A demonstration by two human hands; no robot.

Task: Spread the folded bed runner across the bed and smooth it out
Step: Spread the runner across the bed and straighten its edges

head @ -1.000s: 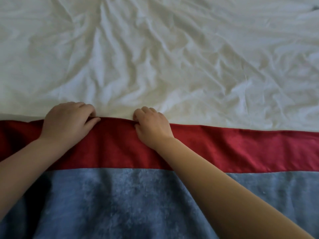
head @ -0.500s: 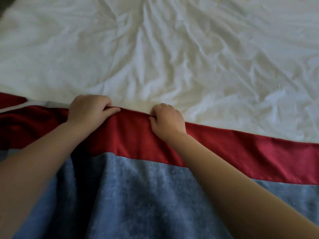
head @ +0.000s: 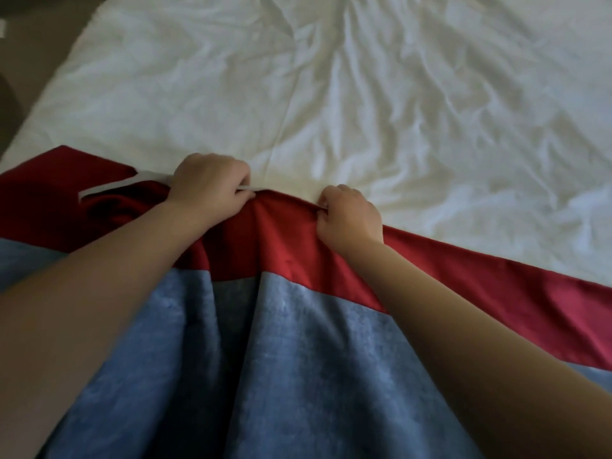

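Red-bordered blue fabric bed runner [head: 298, 342], mid-spread: left hand [head: 208, 187] and right hand [head: 351, 221] pinch its far hem; next, flatten what looks bunched toward the white-sheeted bed's [head: 364, 94] left edge.

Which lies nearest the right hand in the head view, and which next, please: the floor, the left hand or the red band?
1. The red band: gripped at its far edge by the right hand.
2. The left hand: to the left, gripping the same edge.
3. The floor: far left, beyond the bed's side.
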